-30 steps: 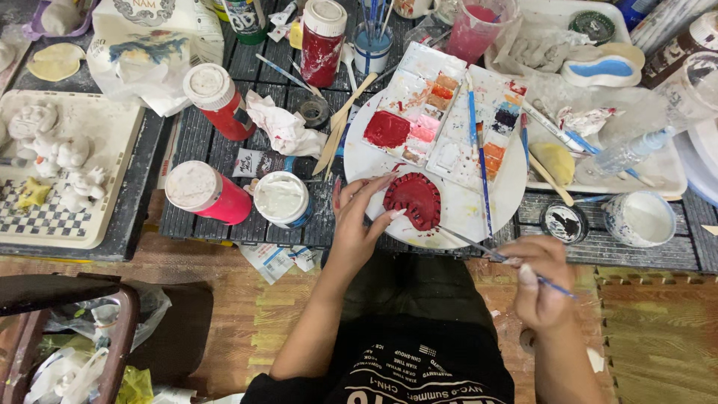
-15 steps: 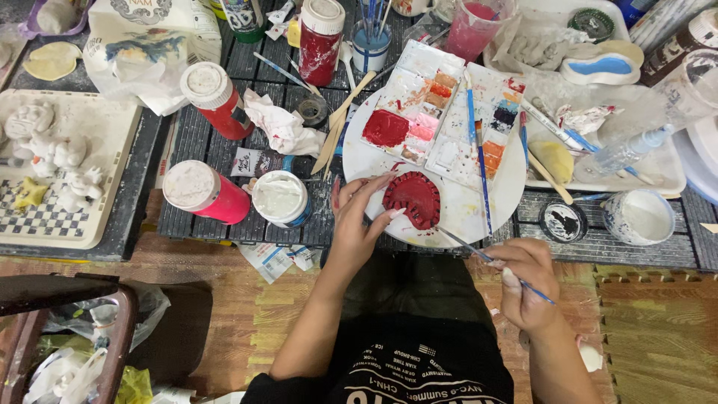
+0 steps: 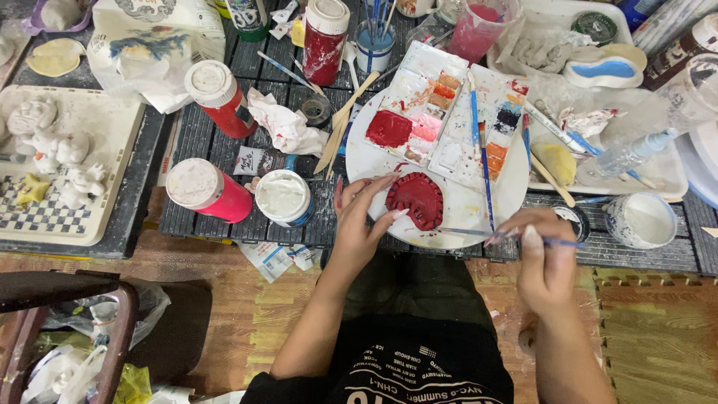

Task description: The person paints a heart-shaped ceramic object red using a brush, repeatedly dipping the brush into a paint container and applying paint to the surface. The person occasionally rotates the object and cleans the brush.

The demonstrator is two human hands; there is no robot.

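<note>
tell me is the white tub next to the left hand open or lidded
Open. The white tub, just left of the left hand, has no lid on it, and pale paint shows inside right up near its rim.

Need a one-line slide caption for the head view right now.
Left hand steadies a red-painted piece on a white plate while the right hand brings a thin brush to its edge.
</note>
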